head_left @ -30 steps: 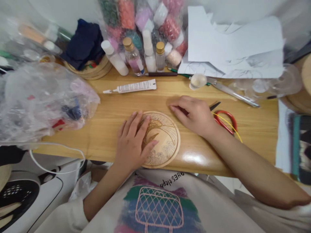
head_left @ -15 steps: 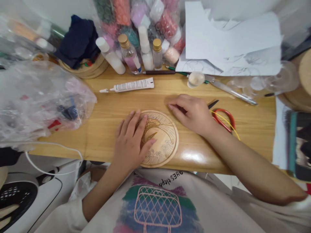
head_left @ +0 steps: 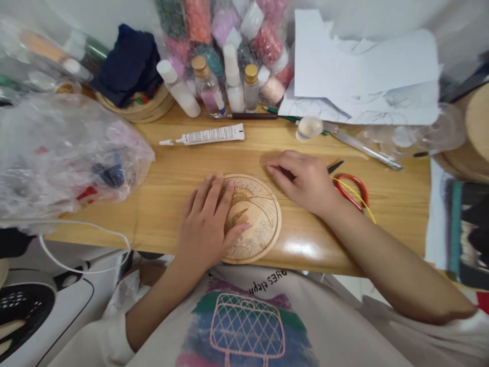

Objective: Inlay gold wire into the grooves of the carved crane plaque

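Note:
My left hand (head_left: 206, 216) lies flat with its fingers spread over the left part of a round wooden disc (head_left: 267, 232). Line drawings of waves and a bird-like figure cover the disc; my palm and fingers hide some of them. Right of the disc, my right hand (head_left: 300, 178) rests on the table, fingers curled and thumb close to the forefinger. Whether anything small is between them is hidden. Beside that wrist lie red-handled scissors (head_left: 364, 189), partly covered, with a thin yellow strand (head_left: 357, 191) across them.
A white glue tube (head_left: 214, 135) lies behind the disc. Several bottles (head_left: 209, 92), a dark pen (head_left: 254, 116), a small cup (head_left: 309, 127) and a craft knife (head_left: 367, 148) are farther back. Plastic bags (head_left: 76, 158) fill the left; paper sheets (head_left: 362, 66) are at the back right.
My left thumb has shifted slightly to the right over the disc. The view has moved a little; my right hand keeps its place on the table.

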Demonstrator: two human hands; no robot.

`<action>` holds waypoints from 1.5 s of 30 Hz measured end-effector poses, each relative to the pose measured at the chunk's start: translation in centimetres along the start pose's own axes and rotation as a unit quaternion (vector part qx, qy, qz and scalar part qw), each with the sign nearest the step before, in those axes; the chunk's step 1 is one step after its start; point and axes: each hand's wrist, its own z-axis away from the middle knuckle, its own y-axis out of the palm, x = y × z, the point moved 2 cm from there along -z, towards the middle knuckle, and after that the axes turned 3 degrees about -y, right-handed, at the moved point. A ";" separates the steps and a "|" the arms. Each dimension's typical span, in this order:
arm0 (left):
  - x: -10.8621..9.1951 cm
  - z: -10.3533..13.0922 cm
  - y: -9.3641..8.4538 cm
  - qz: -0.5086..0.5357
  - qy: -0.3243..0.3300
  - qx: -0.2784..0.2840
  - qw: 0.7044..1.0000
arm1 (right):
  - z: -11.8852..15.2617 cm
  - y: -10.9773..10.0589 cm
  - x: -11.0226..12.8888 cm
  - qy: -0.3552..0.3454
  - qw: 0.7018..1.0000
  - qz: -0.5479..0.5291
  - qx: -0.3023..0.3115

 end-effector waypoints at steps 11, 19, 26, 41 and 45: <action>0.3 0.3 0.5 0.036 -0.012 -0.033 0.999 | 0.0 0.0 -0.1 0.003 1.000 -0.017 0.004; 0.4 0.3 0.5 0.050 -0.010 -0.044 0.998 | 0.0 -0.1 0.0 -0.005 1.000 -0.011 -0.001; 0.4 0.3 0.6 0.044 -0.005 -0.033 0.998 | 0.0 -0.1 -0.1 0.002 1.000 -0.009 0.005; 0.0 0.0 0.2 -0.020 0.023 -0.028 0.999 | -0.1 -0.3 0.0 0.000 1.000 -0.013 0.003; 0.3 0.2 0.5 0.018 0.009 -0.037 0.999 | -0.1 -0.3 0.0 -0.001 1.000 -0.019 0.001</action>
